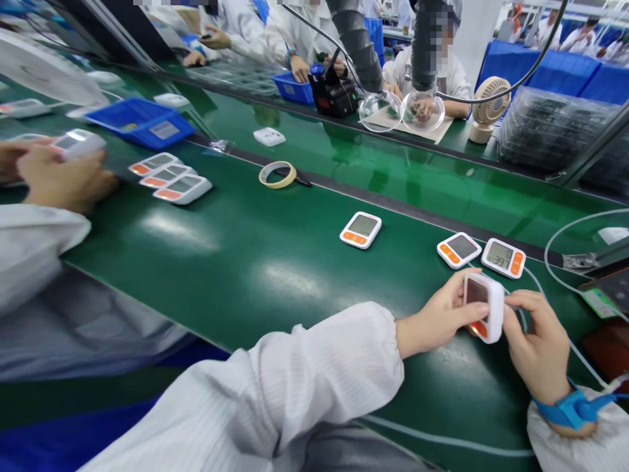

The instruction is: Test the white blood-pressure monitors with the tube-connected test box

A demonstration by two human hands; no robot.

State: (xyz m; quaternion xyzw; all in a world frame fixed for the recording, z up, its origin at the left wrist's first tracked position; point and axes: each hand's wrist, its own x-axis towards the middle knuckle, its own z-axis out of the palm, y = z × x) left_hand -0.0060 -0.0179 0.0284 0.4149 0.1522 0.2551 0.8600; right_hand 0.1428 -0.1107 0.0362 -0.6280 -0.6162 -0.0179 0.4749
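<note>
My left hand [449, 314] grips a small white monitor [494, 308] with a grey screen and orange buttons, held tilted above the green bench. My right hand [538, 337], with a blue strap at the wrist, has thumb and fingers pinched at the monitor's right side; what lies between the fingertips is hidden. Just beyond the hands lie two similar monitors: a blank one [459, 250] and one with digits on its screen [504, 258]. Thin clear tubing [584, 364] runs behind and past my right hand. Another such monitor [361, 229] lies farther left.
A co-worker's hands [61, 170] hold a similar device at the left, near several monitors [181, 188] and a blue bin [140, 123]. A tape roll [278, 176] lies mid-bench. Beyond the dark rail stand a small fan [490, 101] and stacked clear trays [550, 128].
</note>
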